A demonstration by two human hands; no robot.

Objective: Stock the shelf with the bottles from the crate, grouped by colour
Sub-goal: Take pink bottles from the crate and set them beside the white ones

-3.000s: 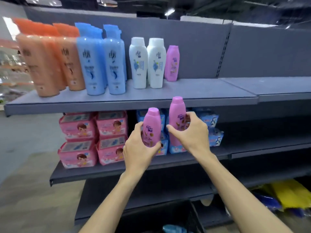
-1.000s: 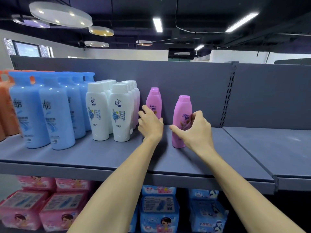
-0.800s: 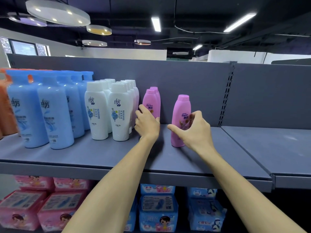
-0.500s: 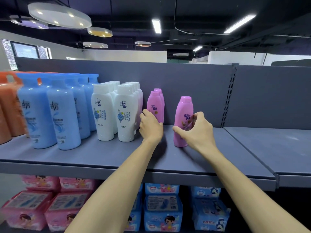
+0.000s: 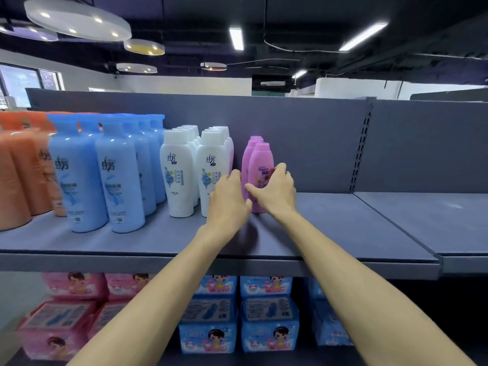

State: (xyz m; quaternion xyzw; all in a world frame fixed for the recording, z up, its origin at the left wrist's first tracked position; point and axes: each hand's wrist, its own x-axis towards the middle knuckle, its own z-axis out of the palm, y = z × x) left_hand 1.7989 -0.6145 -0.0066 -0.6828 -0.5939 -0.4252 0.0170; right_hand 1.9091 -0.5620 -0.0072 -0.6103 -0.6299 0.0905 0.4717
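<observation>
Gripping the front pink bottle (image 5: 260,165), the right hand (image 5: 274,191) has thumb and fingers curled round its lower half as it stands upright on the shelf (image 5: 330,233), at the head of a short file of pink bottles running toward the back panel. The left hand (image 5: 228,199) sits just beside it on the left, fingers loosely bent, between the white bottles (image 5: 179,170) and the pink ones; whether it actually holds anything, I cannot tell. Further toward the shelf's left end stand blue bottles (image 5: 76,175), then orange bottles (image 5: 18,167) at the very edge of view. The shelf's right end is bare grey metal. Below the front edge, pink packs (image 5: 60,326) and blue packs (image 5: 266,318) fill the lower shelf.
</observation>
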